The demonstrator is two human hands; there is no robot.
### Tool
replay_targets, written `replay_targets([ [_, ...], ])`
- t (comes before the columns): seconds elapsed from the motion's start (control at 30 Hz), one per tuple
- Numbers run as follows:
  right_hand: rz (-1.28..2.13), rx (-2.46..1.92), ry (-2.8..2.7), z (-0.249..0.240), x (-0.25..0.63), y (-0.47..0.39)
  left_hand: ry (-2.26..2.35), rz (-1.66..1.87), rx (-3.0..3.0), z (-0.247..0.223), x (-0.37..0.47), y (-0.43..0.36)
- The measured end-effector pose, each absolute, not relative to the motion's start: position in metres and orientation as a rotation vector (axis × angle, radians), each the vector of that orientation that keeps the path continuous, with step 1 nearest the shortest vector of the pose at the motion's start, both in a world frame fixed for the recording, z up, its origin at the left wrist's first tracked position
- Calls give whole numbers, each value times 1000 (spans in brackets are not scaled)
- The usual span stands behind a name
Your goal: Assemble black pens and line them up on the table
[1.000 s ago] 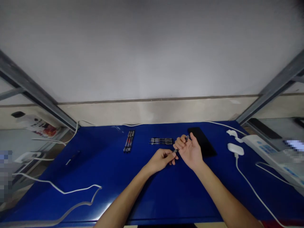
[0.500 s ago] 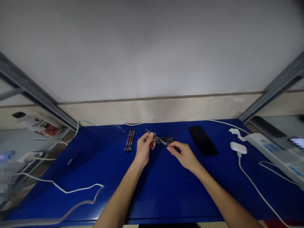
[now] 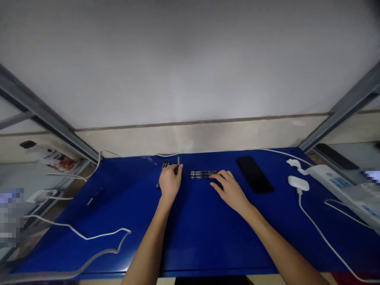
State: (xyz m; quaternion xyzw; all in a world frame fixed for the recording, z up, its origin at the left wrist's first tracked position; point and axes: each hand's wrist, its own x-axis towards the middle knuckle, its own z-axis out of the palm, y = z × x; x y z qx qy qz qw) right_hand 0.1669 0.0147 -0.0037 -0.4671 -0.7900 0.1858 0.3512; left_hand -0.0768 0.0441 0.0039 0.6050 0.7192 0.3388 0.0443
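Left hand (image 3: 170,180): pinched on slim grey-black cylindrical pen (image 3: 178,160), just beside partly hidden dark pens (image 3: 165,164) | Right hand (image 3: 230,187): fingers apart, at slender clear-and-black pens (image 3: 202,174) laid parallel on glossy blue tabletop (image 3: 202,233)

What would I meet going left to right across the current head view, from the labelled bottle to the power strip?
Labelled bottle, small dark object with a pale end, left hand, sideways-lying pens, right hand, black smartphone, white earbud case, power strip.
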Motion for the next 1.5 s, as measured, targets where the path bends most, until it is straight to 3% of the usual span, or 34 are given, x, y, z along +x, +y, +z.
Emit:
replay_targets([
  [0.33,396,-1188,-2132,-8,168,15,2524,771,1830,-8,-84,45],
  [0.93,350,-1210,-2185,-7,168,15,2682,763,1822,-9,-92,47],
  [1.17,296,-1250,-2243,-4,166,14,2187,1098,2236,5,-57,31],
  [1.33,306,-1224,-2250,-3,167,17,1481,786,2657,7,-34,19],
  [1.5,430,-1243,-2187,-1,170,20,1444,669,2727,1,-27,18],
])
